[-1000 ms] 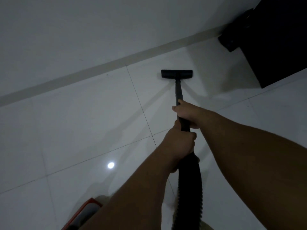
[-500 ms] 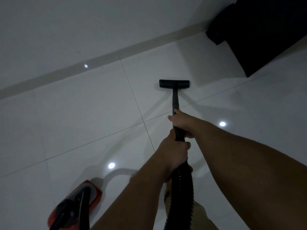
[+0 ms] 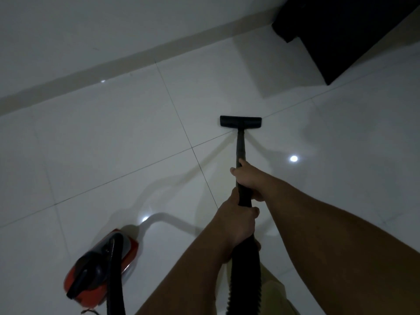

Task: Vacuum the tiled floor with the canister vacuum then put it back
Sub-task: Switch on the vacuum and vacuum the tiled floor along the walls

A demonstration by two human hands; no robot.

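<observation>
Both hands grip the vacuum wand [image 3: 241,146] mid-frame, right hand [image 3: 248,178] above left hand [image 3: 236,221]. Its floor head [image 3: 240,121] lies flat on the tiled floor [image 3: 113,137]. At lower left sits the red canister [image 3: 102,267].

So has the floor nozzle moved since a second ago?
Yes. The floor nozzle has been pulled back from the baseboard toward the person, and now sits by a grout line crossing farther out on the tiles.

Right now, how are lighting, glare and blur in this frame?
Head view: dim overall; bright ceiling-light reflections glare on the glossy tiled floor; soft shadows trail from the wand; the red canister looks slightly motion-blurred; wide-angle lens tilts the wall line.
</observation>
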